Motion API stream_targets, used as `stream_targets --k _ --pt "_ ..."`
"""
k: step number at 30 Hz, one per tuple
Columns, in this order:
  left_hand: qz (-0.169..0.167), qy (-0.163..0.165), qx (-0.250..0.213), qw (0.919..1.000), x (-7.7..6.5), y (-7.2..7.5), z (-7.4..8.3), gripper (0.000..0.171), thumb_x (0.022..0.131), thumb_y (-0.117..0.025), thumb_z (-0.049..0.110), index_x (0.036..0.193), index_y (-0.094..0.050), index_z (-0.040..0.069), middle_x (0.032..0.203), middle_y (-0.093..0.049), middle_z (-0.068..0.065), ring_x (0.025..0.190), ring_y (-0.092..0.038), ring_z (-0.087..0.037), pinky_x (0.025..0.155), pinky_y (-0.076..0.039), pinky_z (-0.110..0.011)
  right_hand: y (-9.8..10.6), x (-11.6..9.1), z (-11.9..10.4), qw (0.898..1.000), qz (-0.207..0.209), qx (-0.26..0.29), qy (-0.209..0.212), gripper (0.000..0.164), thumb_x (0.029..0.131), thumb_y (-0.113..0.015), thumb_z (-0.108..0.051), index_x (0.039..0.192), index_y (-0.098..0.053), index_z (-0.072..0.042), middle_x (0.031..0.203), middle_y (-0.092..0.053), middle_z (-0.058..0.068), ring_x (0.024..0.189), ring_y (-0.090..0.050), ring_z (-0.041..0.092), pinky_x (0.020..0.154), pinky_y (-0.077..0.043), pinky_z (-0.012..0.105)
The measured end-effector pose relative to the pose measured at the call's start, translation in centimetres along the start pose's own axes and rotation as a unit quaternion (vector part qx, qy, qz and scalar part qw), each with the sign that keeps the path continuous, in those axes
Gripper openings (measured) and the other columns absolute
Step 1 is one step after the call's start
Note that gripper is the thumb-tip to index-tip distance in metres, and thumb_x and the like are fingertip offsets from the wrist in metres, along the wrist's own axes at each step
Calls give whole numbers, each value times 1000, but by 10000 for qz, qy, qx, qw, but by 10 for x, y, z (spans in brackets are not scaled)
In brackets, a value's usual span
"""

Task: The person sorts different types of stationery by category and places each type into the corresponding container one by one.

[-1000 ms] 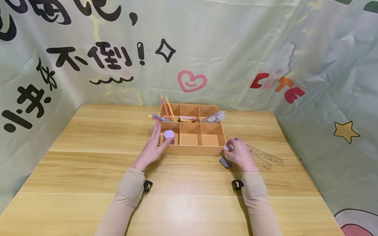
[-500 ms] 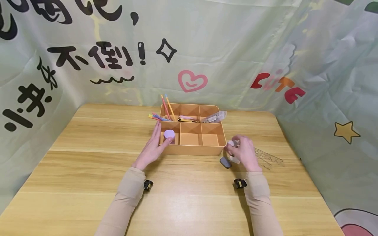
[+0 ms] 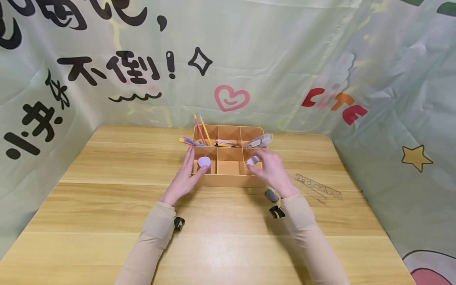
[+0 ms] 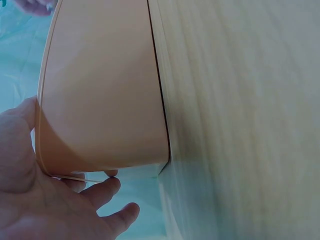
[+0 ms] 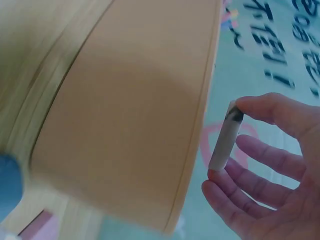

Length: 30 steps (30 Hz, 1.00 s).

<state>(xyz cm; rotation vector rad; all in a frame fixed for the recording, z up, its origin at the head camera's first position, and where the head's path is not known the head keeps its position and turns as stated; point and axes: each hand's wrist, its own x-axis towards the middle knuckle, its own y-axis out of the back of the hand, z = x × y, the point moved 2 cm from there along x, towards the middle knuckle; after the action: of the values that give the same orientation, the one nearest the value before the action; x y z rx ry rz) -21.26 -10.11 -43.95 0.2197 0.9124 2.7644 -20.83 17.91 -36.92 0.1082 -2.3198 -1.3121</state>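
In the head view, my left hand (image 3: pixel 183 176) grips the front left corner of a tan six-compartment desk organizer (image 3: pixel 231 181). Its thumb lies over the front rim, and the fingers run along the side (image 4: pixel 95 200). My right hand (image 3: pixel 272 170) pinches a whitish eraser (image 5: pixel 226 142) between thumb and fingertips; one end is smudged dark. In the head view this eraser (image 3: pixel 253 160) is over the front right compartment. A lilac round-topped object (image 3: pixel 204 162) stands in the front left compartment, beside my left thumb.
Pencils (image 3: pixel 203 130), pens (image 3: pixel 225 143) and a clear-cased item (image 3: pixel 259 141) fill the back compartments. A blue-grey eraser (image 3: pixel 272 196) lies before the organizer, near a pink block (image 5: pixel 40 225). Transparent rulers (image 3: pixel 317 186) lie to the right. A printed cloth hangs behind the table.
My right hand has lifted the whitish eraser from beside the organizer's right corner and carried it left, over the front right compartment. The left hand has stayed in place.
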Motion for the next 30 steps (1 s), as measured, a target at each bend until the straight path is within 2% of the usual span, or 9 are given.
stream_targets --k 4,13,18,24,30 --pt "8 31 -20 10000 -1 1 0 87 105 -48 45 161 6 6 171 15 -6 158 -2 -35 127 -12 -56 -12 15 -11 9986 -436 -182 224 33 86 -77 -20 112 -70 -2 115 -72 16 102 -68 34 88 -52 51" --pt "31 -11 -20 10000 0 -1 -2 88 105 -46 49 161 5 5 171 14 -9 158 -3 -38 127 -13 -58 -42 39 -18 9898 -1103 -481 766 33 86 -77 -17 113 -70 0 108 -72 13 100 -67 29 92 -55 47" --pt "20 61 -51 10000 -1 0 -1 88 104 -47 49 162 5 7 171 14 -6 158 -3 -35 127 -13 -56 -50 43 -22 9850 -1066 -934 987 32 84 -81 -18 110 -72 -2 104 -73 12 98 -67 29 92 -53 50" --pt "22 88 -31 10000 -1 0 -1 87 104 -47 48 162 5 9 171 12 -8 158 -4 -34 127 -14 -55 -57 46 -24 9773 -964 -1425 1233 24 82 -83 -21 99 -73 -7 97 -72 7 95 -67 27 99 -49 53" --pt "-1 125 -15 9999 -1 0 -1 87 104 -46 49 162 6 10 171 14 -4 158 -5 -33 128 -14 -55 -63 50 -24 9731 -1167 -1623 1149 24 85 -82 -24 102 -74 -9 102 -73 7 96 -68 28 102 -46 54"
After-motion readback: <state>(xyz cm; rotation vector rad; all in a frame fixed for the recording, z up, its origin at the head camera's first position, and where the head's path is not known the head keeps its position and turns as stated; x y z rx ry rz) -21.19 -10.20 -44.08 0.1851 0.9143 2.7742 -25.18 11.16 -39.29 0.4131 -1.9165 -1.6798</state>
